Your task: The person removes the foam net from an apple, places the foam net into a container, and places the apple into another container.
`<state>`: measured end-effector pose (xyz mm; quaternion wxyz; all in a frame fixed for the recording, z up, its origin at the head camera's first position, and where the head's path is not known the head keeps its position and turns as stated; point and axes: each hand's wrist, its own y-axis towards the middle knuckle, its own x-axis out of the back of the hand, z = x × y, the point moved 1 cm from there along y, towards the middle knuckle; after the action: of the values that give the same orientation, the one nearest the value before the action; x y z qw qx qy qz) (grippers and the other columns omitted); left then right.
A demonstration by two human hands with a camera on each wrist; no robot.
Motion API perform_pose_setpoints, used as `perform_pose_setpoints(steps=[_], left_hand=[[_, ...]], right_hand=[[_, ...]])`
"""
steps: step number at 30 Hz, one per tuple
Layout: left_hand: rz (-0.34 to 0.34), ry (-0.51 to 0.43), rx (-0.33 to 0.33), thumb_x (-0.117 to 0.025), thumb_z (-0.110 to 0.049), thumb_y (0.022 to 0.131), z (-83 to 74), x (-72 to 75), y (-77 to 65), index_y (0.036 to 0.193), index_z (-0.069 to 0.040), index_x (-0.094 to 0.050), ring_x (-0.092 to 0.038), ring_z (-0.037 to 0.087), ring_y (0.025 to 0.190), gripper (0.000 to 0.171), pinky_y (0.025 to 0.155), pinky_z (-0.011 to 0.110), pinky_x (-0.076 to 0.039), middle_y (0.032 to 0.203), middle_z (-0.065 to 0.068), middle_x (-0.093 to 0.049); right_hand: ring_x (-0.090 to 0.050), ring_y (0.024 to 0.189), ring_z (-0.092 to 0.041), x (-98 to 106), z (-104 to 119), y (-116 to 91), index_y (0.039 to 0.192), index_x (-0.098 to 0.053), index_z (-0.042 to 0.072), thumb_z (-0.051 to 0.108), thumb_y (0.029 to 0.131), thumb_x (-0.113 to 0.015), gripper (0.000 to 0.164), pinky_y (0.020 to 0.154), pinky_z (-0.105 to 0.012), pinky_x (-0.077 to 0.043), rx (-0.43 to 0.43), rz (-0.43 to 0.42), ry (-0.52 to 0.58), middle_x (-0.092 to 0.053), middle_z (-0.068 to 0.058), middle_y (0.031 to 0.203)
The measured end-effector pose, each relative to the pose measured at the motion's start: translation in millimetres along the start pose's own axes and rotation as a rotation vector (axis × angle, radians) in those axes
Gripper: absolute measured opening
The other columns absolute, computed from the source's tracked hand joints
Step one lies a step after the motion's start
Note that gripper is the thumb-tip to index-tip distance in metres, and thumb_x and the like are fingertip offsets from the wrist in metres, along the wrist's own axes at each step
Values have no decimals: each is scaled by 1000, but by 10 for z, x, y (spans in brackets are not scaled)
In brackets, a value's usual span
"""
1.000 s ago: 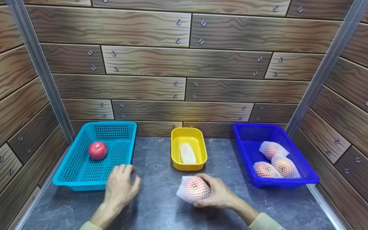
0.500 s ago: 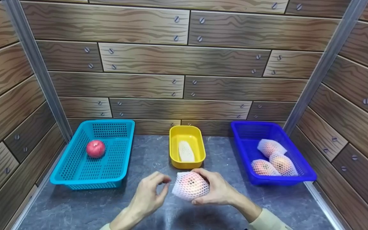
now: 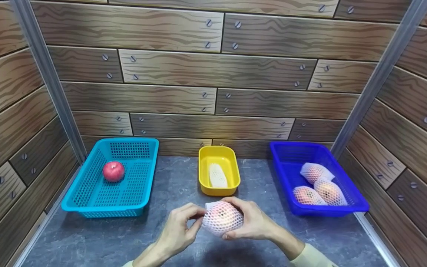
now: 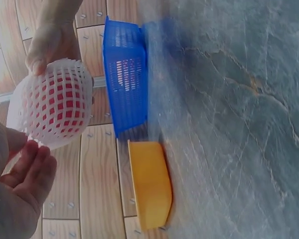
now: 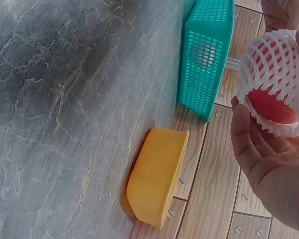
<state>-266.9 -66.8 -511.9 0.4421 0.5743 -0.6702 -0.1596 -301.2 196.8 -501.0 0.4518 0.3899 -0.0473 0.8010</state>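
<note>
My right hand (image 3: 252, 221) grips a red apple (image 3: 222, 217) in a white foam net (image 5: 274, 62), held above the table in front of the yellow bin. With thumb and fingertips, my left hand (image 3: 181, 226) pinches the net's edge on the left side; the left wrist view shows this at the lower end of the net (image 4: 65, 107). In the right wrist view, bare red skin shows at the net's open end. A bare red apple (image 3: 113, 171) lies in the teal basket (image 3: 106, 214) on the left.
A yellow bin (image 3: 219, 191) at the back middle holds a flat white foam net (image 3: 218, 175). At the right, a blue basket (image 3: 302, 210) holds three netted apples (image 3: 330, 191). Wood-patterned walls (image 3: 176, 66) close in the grey table (image 3: 174, 174) at the back and sides.
My left hand has moved right from beside the teal basket to the netted apple and now pinches the net's edge. My right hand still holds the apple in about the same place.
</note>
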Motion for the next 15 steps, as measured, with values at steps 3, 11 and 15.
perform_pose_setpoints(steps=[3, 11, 15], left_hand=[[-3, -83, -13, -73, 13, 89, -15, -19, 10, 106, -16, -77, -73, 10, 94, 34, 80, 26, -61, 103, -6, -73], [14, -256, 21, -72, 16, 89, -23, -91, 10, 111, -11, -78, -76, 21, 102, 35, 83, 32, -62, 112, 2, -73], [30, -311, 103, -72, 17, 87, -22, -103, -6, 115, -9, -77, -73, 25, 110, 38, 84, 34, -62, 119, 6, -71]], right_hand=[[-69, 105, -12, 0, -8, -5, 140, -61, 29, 46, 67, -98, 83, 93, -33, -56, 2, -8, -17, -72, 12, 121], [-69, 106, -11, -11, -22, -15, 139, -61, 32, 48, 66, -99, 84, 93, -33, -55, -40, -5, -17, -72, 13, 122], [-69, 107, -12, -9, -23, -20, 140, -61, 32, 48, 67, -98, 84, 94, -33, -55, -42, -4, -5, -72, 13, 123]])
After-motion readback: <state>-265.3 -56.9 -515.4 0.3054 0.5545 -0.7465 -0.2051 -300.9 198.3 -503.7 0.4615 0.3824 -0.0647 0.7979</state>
